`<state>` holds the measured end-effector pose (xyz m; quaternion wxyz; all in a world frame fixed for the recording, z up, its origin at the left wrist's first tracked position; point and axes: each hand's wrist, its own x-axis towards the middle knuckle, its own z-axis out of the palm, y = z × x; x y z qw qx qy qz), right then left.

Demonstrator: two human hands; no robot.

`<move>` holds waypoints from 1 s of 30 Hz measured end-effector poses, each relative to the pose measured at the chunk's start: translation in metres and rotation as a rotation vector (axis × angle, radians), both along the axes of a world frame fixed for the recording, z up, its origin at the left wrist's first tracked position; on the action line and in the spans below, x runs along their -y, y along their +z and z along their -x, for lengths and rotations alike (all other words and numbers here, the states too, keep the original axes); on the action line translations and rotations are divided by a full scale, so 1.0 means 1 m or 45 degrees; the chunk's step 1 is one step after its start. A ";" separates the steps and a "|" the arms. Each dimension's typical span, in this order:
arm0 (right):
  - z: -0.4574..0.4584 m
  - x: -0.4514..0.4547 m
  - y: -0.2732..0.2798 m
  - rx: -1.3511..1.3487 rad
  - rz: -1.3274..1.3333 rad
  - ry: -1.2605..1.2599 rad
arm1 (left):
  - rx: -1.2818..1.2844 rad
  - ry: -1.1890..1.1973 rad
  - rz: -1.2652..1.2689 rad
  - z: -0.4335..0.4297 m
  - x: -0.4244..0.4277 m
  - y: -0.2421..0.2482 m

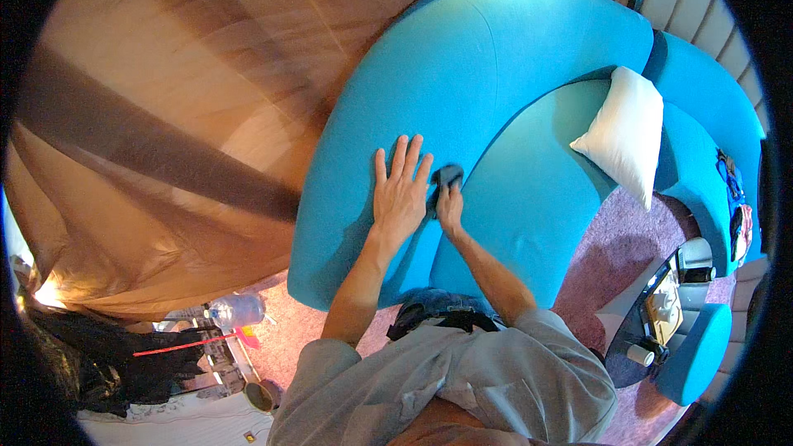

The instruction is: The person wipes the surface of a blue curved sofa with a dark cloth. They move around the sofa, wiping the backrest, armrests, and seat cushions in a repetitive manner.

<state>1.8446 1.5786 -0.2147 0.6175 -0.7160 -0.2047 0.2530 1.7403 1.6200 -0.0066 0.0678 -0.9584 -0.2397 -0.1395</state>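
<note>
My left hand [400, 195] lies spread, palm down, on the backrest of a curved blue upholstered sofa [427, 87], with nothing seen in it. Just to its right, my right hand [450, 203] grips a dark, blurred object [447, 176], perhaps a cloth or brush; its exact kind cannot be told. That object is against the inner side of the backrest, close to the seam with the seat cushion [526, 192]. Farther along the sofa, a white pillow [626, 130] leans on the seat and backrest.
Brown sheeting [186, 136] hangs behind the sofa. At right are a dark oval table [626, 328] bearing a tray and a white cup, a blue stool [697, 353], and clothes [737, 198] on the sofa. A water jug [238, 311] and red-handled tool [186, 345] are at lower left.
</note>
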 end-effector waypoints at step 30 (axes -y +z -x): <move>-0.068 0.200 0.091 1.076 0.657 -0.358 | 0.197 -0.140 0.437 -0.054 0.076 -0.087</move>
